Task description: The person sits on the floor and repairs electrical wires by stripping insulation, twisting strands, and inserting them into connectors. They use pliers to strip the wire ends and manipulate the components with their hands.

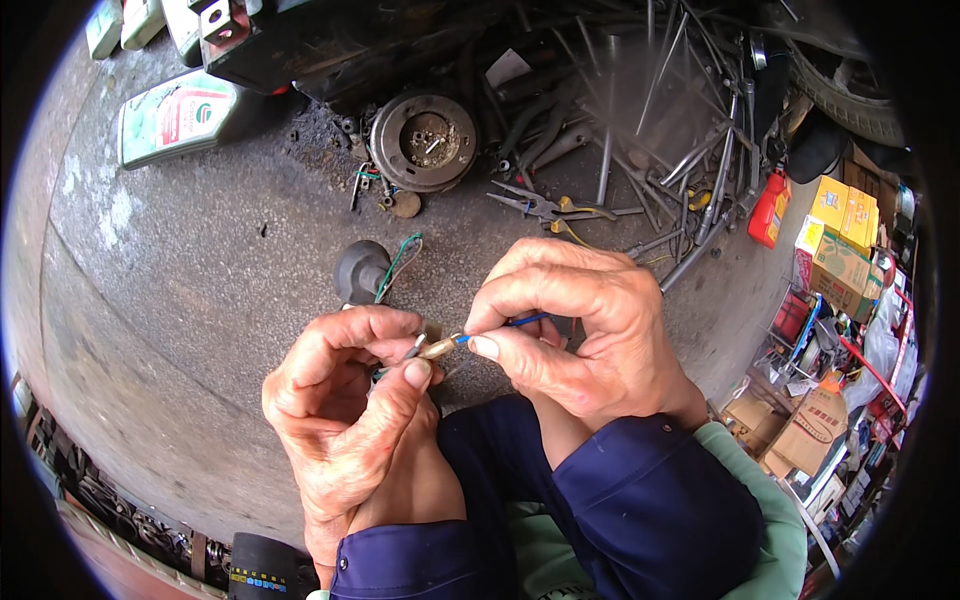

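My left hand (345,425) pinches a small wire connector with a translucent yellowish sleeve (436,349) between thumb and fingertips. A blue wire (528,320) runs into the sleeve's right end. My right hand (590,335) grips that wire close to the joint, thumb against forefinger. Just beyond my left hand sits a dark round rubber-like piece (360,270), with a green wire (396,268) and a pale one rising beside it. Whether these wires join the connector is hidden by my fingers. Farther off, pliers with yellow-and-dark handles (545,207) lie open on the floor.
A round metal drum (424,142) holding small hardware stands at the far middle. Metal rods and tools (690,150) pile up at far right, near a red bottle (769,209). Cardboard boxes (808,432) crowd the right side. A pale plastic jug (175,118) lies at far left.
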Demonstrator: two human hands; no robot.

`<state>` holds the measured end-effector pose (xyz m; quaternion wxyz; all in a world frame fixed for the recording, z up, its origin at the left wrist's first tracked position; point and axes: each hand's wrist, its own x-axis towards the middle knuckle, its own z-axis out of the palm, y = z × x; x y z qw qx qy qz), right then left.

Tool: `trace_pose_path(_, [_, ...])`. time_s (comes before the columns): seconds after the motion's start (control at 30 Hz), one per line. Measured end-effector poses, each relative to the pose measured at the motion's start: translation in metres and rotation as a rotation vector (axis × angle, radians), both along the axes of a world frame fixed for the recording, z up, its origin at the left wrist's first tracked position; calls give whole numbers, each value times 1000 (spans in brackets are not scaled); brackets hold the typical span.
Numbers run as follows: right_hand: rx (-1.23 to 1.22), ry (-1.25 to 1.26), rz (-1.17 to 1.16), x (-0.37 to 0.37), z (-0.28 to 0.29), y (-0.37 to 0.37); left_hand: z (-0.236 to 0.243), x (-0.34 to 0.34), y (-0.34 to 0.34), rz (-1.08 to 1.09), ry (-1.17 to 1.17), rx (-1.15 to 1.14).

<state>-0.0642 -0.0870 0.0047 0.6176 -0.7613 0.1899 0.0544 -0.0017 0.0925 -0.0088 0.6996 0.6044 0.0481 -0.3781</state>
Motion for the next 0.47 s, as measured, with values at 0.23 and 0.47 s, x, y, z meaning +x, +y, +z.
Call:
trace_pose_path(0.23, [-212,-65,146,-3,-6,-2,-1,-1,1,-63,-121,135])
trace_pose_path(0.47, [-297,62,328,-4,3,-8,-1,3,0,-213,-258,147])
